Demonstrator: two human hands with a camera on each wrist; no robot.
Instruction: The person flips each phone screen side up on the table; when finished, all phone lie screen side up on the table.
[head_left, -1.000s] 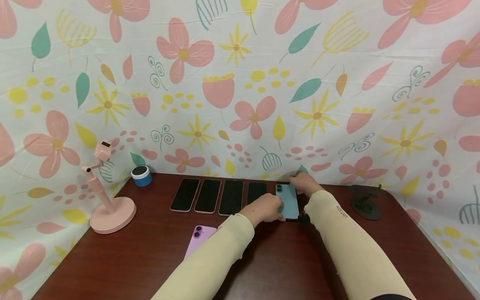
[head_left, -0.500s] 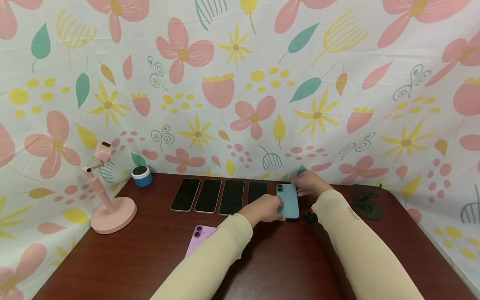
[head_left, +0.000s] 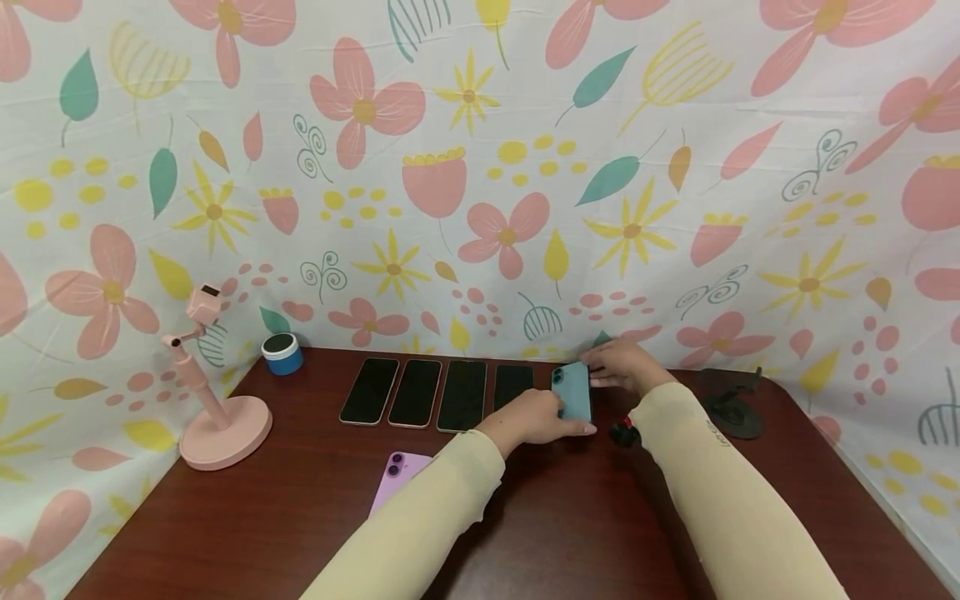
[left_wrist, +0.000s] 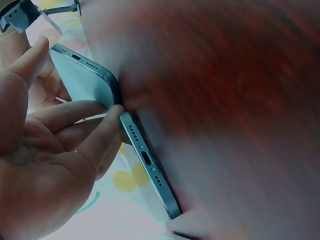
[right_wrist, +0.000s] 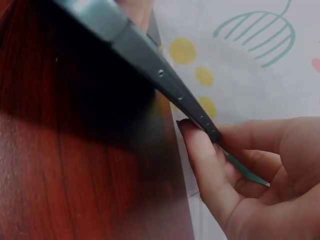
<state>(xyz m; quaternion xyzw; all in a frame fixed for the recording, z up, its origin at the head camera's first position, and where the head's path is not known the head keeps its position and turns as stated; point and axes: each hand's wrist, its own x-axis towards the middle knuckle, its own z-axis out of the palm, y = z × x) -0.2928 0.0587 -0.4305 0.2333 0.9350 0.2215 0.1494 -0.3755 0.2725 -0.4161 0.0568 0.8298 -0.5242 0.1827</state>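
A light-blue phone [head_left: 573, 392], camera side up, is at the right end of a row of phones, tilted off the table in the left wrist view. My left hand [head_left: 536, 419] grips its near end, the thumb along the lower edge and the fingers at the left side. My right hand [head_left: 618, 364] pinches its far right corner; in the right wrist view the phone's dark edge [right_wrist: 170, 82] runs between thumb and finger. Beside it a dark-screened phone [head_left: 513, 383] lies flat, partly behind my left hand. Another phone edge [left_wrist: 150, 165] shows below my left fingertips.
More dark-screened phones [head_left: 462, 396] lie to the left, and a purple phone [head_left: 396, 475] is partly under my left sleeve. A pink stand [head_left: 225, 433] and a blue-and-white jar [head_left: 282, 354] stand at left. A black stand [head_left: 733, 408] is at right, by the patterned backdrop.
The light-blue phone has risen and tilted, its near end lifting. My left thumb has slid right along its lower edge, and my right hand has shifted slightly right.
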